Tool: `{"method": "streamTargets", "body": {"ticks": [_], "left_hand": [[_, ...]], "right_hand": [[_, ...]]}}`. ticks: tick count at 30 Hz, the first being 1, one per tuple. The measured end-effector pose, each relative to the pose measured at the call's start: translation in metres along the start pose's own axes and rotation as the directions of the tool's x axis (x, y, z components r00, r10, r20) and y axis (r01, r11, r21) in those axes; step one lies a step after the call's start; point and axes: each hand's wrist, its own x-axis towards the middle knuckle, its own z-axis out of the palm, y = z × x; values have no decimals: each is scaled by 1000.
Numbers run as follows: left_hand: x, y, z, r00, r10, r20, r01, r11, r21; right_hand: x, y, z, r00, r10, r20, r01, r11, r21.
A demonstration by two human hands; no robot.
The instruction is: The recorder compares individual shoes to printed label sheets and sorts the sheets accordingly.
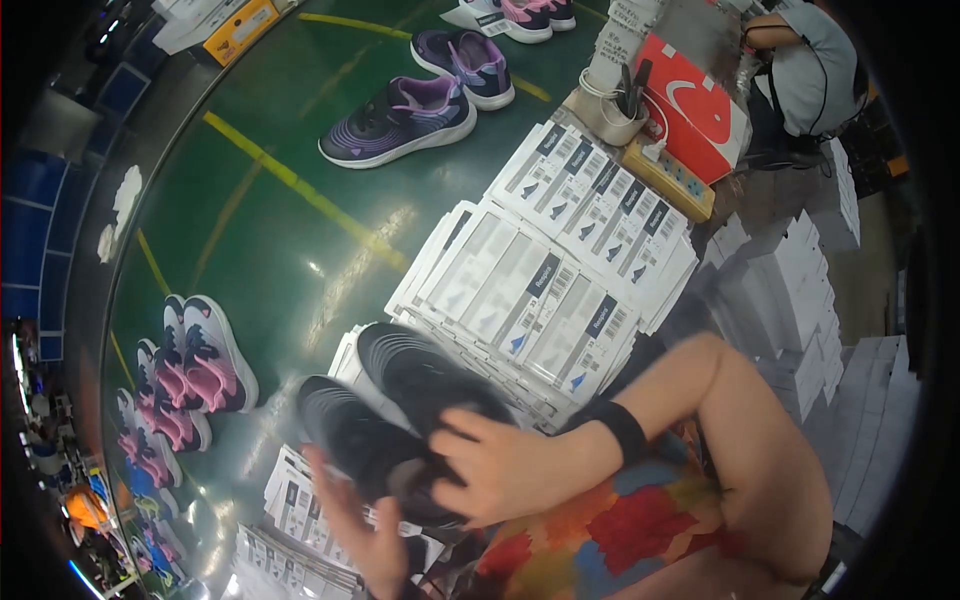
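A pair of dark grey and black sneakers (372, 432) lies side by side just in front of me, toes pointing away, partly smeared by motion. My right hand (487, 466), with a black band on its wrist, has its fingers bent over the heel end of the right-hand sneaker (425, 375). Beside the left sneaker's heel, my left hand (360, 530) is raised with thumb and fingers apart, holding nothing. Stacks of printed white label sheets (520, 290) lie beyond the sneakers, and another label stack (300, 510) sits near my left hand.
Purple and navy sneakers (400, 120) stand on the green table (290, 230), farther off. A row of pink and grey sneakers (205, 355) lines the left side. Toward the back right are a red shoebox (690, 105), a power strip (670, 180) and another person (815, 70).
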Motion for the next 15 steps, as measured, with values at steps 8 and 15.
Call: {"method": "streamTargets", "body": {"ticks": [8, 15], "left_hand": [[-37, -9, 36, 978, 205, -32, -162, 850, 502], [-1, -10, 18, 808, 570, 150, -551, 639, 537]], "right_hand": [[-46, 23, -26, 947, 152, -283, -78, 964, 255], [3, 56, -18, 988, -145, -49, 138, 983, -125]]}}
